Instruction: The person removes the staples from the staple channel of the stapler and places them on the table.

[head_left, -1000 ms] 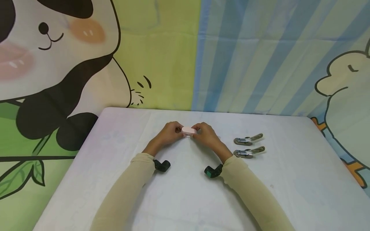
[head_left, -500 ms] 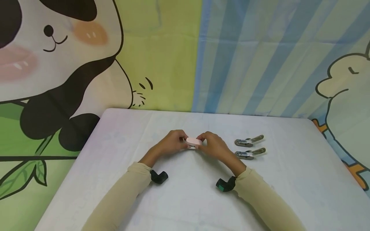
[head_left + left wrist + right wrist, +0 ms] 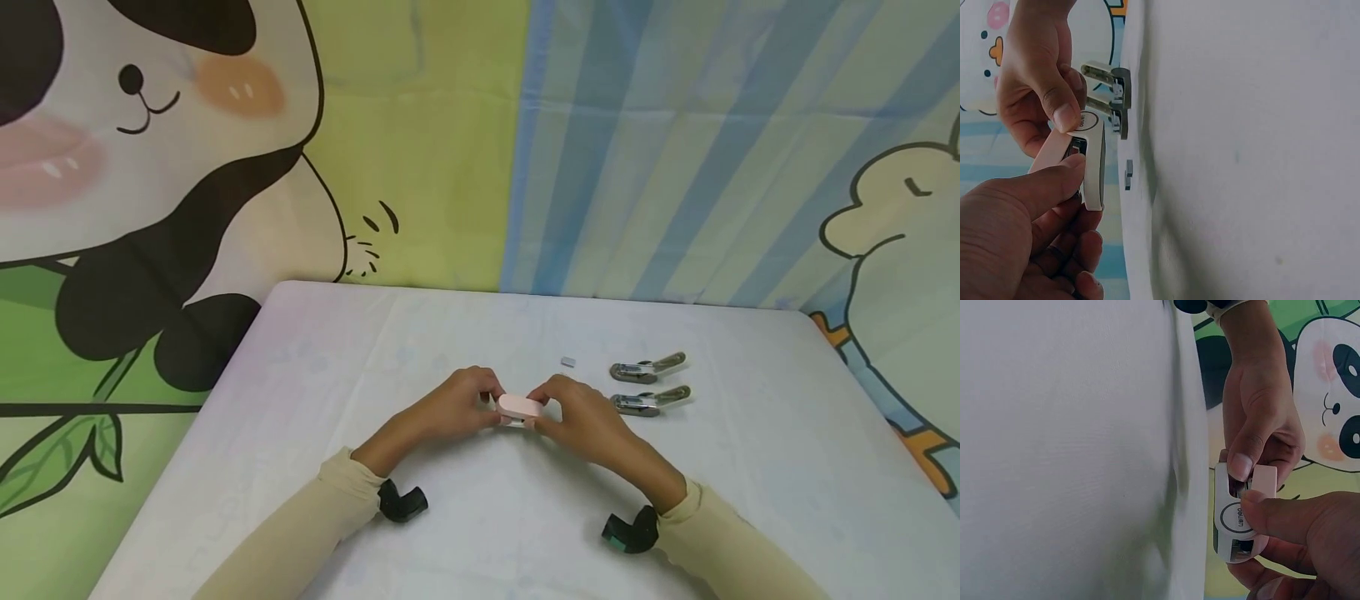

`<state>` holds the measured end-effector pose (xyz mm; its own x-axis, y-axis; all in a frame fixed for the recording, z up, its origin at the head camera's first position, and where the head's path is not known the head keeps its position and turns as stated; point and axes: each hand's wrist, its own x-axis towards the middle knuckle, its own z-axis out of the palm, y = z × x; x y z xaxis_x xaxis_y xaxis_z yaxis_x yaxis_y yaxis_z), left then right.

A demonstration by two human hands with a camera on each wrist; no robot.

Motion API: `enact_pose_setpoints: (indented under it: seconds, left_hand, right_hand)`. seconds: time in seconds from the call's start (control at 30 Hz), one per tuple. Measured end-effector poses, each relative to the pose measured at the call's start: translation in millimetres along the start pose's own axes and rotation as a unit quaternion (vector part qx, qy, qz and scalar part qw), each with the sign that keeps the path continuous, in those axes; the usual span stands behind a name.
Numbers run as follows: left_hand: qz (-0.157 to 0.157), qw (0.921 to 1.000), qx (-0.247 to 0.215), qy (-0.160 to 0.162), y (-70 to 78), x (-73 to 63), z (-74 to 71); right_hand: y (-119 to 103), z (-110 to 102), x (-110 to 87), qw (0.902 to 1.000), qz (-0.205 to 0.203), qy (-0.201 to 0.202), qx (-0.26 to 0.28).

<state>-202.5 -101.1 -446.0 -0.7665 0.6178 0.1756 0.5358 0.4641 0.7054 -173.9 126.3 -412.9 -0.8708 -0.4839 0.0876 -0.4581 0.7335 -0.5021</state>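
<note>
A small pink-and-white stapler (image 3: 520,407) is held between both hands above the white table. My left hand (image 3: 459,408) pinches its left end; my right hand (image 3: 588,419) pinches the right end. In the left wrist view the left thumb presses at the slot between the pink top and the white base (image 3: 1094,172). The right thumb lies by the round printed mark on the base. In the right wrist view bits of metal show inside the body (image 3: 1242,548). Fingers cover much of the stapler.
Two greyish staplers (image 3: 648,367) with raised arms lie to the right, one in front of the other. A short strip of staples (image 3: 568,362) lies on the table (image 3: 450,533) behind the right hand. A printed cloth wall (image 3: 420,167) stands behind the table.
Both hands have moved toward the body and slightly right with the stapler, still gripping it. The strip of staples now shows fully behind the right hand.
</note>
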Motion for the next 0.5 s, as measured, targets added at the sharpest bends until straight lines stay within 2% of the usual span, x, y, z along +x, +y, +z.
enact_pose_setpoints:
  seconds: [0.13, 0.5]
  left_hand:
    - [0.014, 0.9999, -0.001, -0.005, 7.6, -7.1, 5.1]
    - [0.026, 0.9974, 0.01, -0.066, 21.1, -25.0, 23.4]
  right_hand:
    - [-2.0, 1.3, -12.5, 1.0, -0.007, 0.002, -0.002]
    - [-1.5, 13.9, -44.4, 0.9998, 0.011, -0.013, 0.009]
